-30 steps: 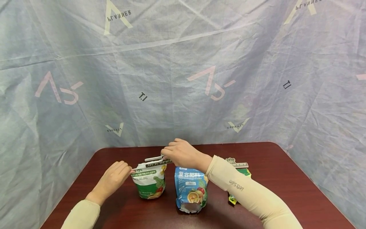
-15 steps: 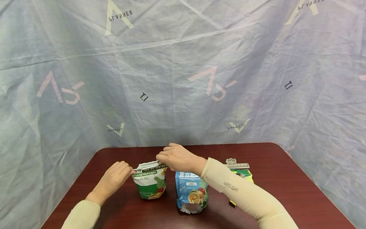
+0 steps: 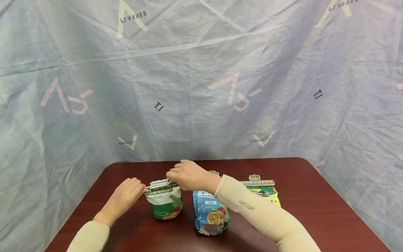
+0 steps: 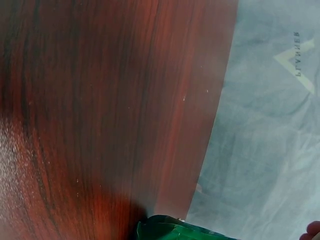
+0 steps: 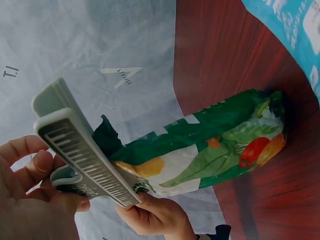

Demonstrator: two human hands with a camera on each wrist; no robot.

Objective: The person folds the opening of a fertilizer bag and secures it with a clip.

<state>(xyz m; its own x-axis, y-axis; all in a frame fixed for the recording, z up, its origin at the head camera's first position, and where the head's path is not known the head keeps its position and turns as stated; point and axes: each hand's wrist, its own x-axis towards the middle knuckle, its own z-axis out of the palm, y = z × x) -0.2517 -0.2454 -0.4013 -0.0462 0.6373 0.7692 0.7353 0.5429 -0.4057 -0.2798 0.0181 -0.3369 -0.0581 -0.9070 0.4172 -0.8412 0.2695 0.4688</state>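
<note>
Near the left of the table stands a white and green fertilizer bag [image 3: 165,206] with vegetables printed on it. My left hand [image 3: 122,197] pinches the left end of its folded top. With its thumb and fingers, my right hand [image 3: 190,176] squeezes the handles of a long bag clip [image 5: 87,155] with a piano-key pattern. The clip's two bars stand apart at the bag's top edge in the right wrist view, the front bar lying across the bag's face. Only a green edge of the bag [image 4: 172,231] shows in the left wrist view, with fingertips [image 4: 313,231] at the lower right corner.
A blue fertilizer bag [image 3: 210,211] stands beside the right forearm, a clip handle [image 3: 213,172] showing behind the wrist. Farther right, a green and yellow bag [image 3: 266,192] carries another piano-key clip [image 3: 259,182], partly covered by the sleeve. A grey cloth backdrop [image 3: 195,87] hangs behind the table.
My right hand has moved left and slightly down, bringing the clip from above the bag's right side onto its top. The left hand stays at the top's left end.
</note>
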